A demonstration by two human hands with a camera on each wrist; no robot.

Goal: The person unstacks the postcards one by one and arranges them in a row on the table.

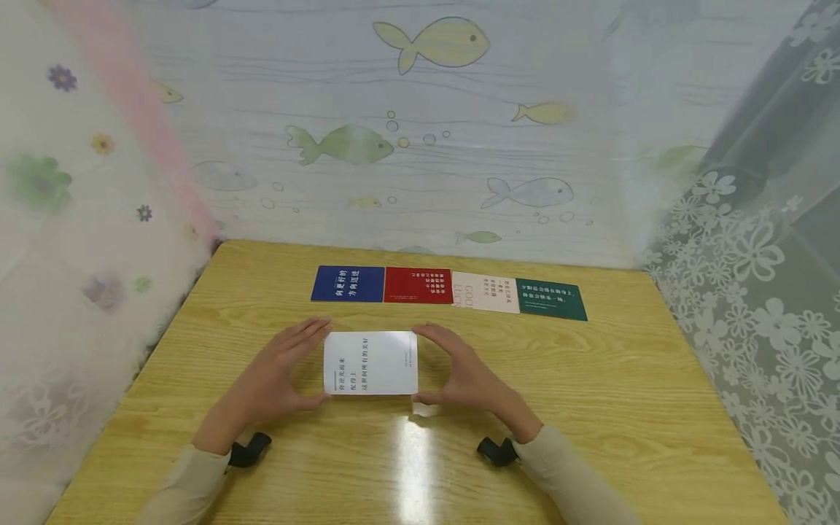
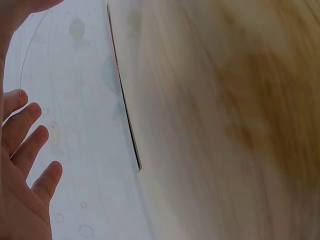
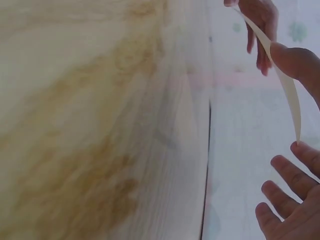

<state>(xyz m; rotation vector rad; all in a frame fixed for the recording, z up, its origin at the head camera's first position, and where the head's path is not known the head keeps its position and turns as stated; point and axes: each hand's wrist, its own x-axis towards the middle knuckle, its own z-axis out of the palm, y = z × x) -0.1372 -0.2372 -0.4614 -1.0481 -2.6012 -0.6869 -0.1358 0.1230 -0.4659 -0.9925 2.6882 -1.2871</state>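
Note:
Both hands hold a white card [image 1: 370, 364] printed with dark lettering, level above the table. At its left end, my left hand [image 1: 262, 379] grips the two corners between thumb and fingertips. My right hand [image 1: 469, 375] grips the opposite end the same way. In the right wrist view the card [image 3: 291, 100] appears nearly edge-on and slightly bowed, between thumb and index fingertip, with the other right fingers [image 3: 285, 197] spread below. The left wrist view shows spread left fingers [image 2: 30, 145]; the card is out of sight there.
Beyond the hands, a row of cards lies on the wooden table [image 1: 623, 408]: blue [image 1: 347, 284], red [image 1: 418, 285], pale pink [image 1: 485, 292] and green [image 1: 551, 299]. A fish-patterned curtain [image 1: 420, 109] hangs at the back, with lace [image 1: 774, 328] on the right.

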